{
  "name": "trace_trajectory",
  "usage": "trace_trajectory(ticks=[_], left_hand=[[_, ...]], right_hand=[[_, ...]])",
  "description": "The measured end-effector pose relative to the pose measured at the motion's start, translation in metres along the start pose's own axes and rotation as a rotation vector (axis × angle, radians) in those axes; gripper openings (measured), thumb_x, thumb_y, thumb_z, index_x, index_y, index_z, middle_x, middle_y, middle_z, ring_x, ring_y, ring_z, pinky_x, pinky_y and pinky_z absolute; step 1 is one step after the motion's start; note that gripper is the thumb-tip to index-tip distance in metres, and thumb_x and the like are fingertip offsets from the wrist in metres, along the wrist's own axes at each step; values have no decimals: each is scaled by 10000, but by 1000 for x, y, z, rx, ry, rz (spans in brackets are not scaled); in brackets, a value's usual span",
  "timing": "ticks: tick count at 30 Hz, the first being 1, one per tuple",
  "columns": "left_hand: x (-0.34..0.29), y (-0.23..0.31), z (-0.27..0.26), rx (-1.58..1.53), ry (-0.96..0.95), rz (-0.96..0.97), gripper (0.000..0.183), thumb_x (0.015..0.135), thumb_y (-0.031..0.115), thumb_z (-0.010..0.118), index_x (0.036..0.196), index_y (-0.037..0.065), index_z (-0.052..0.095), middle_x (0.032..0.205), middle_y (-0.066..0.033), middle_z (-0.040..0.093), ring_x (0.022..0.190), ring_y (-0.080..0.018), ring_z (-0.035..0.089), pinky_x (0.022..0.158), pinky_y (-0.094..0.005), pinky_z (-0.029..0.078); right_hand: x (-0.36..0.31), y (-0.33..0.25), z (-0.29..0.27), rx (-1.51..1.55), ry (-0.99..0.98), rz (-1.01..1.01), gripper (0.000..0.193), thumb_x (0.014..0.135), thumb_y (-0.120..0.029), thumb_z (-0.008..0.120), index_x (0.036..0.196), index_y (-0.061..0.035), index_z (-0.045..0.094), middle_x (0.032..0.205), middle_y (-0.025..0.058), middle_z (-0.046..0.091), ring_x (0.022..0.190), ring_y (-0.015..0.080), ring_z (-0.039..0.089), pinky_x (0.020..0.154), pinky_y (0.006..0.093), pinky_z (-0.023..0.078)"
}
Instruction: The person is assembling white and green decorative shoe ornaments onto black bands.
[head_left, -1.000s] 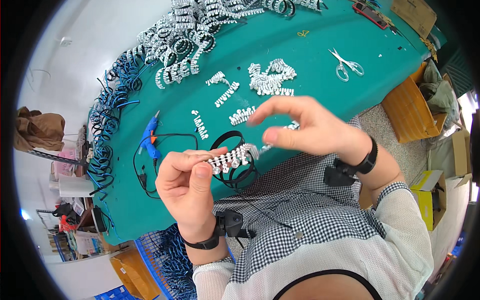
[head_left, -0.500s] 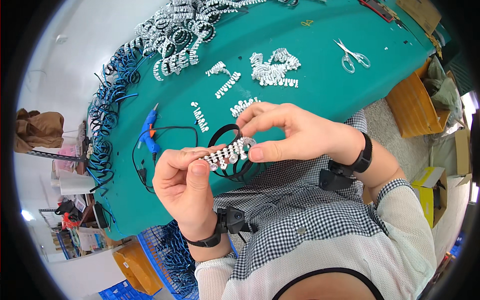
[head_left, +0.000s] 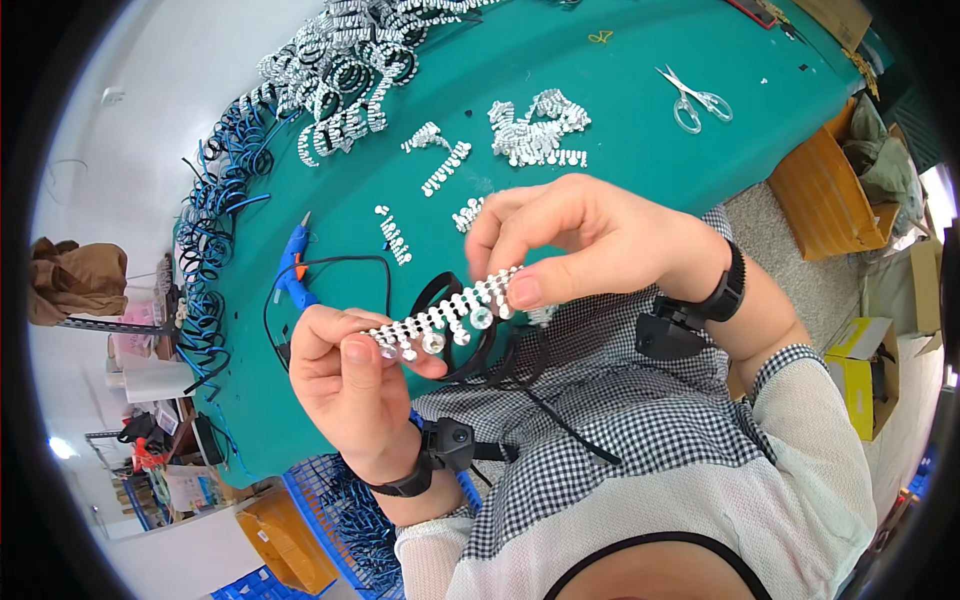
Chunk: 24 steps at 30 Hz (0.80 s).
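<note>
My left hand (head_left: 345, 375) pinches one end of a rhinestone trim strip (head_left: 440, 318), a row of clear stones with larger round ones hanging below. My right hand (head_left: 580, 245) pinches the strip toward its other end, so it stretches between both hands. Black ribbon (head_left: 485, 355) loops behind and under the strip, and one tail (head_left: 570, 425) hangs over my checked apron. Whether the strip is joined to the ribbon is hidden. On the green table beyond my hands lie short rhinestone pieces (head_left: 447, 168) and a small heap of them (head_left: 540, 130).
A blue glue gun (head_left: 296, 268) with its black cord lies left of my hands. Scissors (head_left: 693, 100) are at the far right. Coiled finished-looking bands (head_left: 350, 75) and blue-black coils (head_left: 205, 260) line the table's left edge. A blue basket (head_left: 310, 510) stands below.
The strip, curled at its right end before, is now drawn out straighter between my hands. My right hand has shifted slightly up and right, and a ribbon tail now hangs over the apron.
</note>
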<state>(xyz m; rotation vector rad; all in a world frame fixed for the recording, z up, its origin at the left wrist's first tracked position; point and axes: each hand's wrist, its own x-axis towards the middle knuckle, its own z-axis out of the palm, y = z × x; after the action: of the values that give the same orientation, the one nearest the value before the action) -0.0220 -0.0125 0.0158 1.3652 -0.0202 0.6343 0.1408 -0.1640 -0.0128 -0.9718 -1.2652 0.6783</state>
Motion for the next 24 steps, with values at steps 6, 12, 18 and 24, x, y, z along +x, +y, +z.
trace_trajectory(ticks=[6, 12, 18, 24], left_hand=[[-3, -9, -4, 8, -37, -22, 145, 898, 122, 476, 863, -14, 438, 764, -153, 580, 539, -201, 590, 446, -250, 490], [-2, -17, -3, 117, 61, 168, 116, 872, 91, 520, 878, -16, 474, 847, -145, 591, 595, -170, 574, 562, -301, 510], [-2, -11, 17, 177, 200, 76, 164, 820, 89, 595, 813, -27, 478, 770, -177, 604, 681, -240, 616, 648, -354, 531], [-5, -12, 6, 42, 150, 84, 181, 806, 101, 611, 815, -17, 474, 765, -187, 607, 697, -250, 623, 677, -368, 529]], right_hand=[[-13, -46, -1, 253, 13, 460, 199, 834, -217, 598, 848, -20, 622, 572, -16, 532, 548, 66, 506, 475, 213, 376], [-16, -58, 19, -341, 109, 320, 170, 815, -186, 598, 848, -20, 593, 550, 57, 528, 475, 108, 492, 438, 256, 366], [-20, -61, 35, -668, 217, -70, 70, 730, -71, 662, 782, -49, 620, 768, 96, 591, 604, 162, 553, 501, 243, 417], [-21, -53, 23, -481, 263, -22, 64, 722, -59, 670, 769, -35, 633, 681, 48, 550, 589, 140, 509, 513, 247, 386]])
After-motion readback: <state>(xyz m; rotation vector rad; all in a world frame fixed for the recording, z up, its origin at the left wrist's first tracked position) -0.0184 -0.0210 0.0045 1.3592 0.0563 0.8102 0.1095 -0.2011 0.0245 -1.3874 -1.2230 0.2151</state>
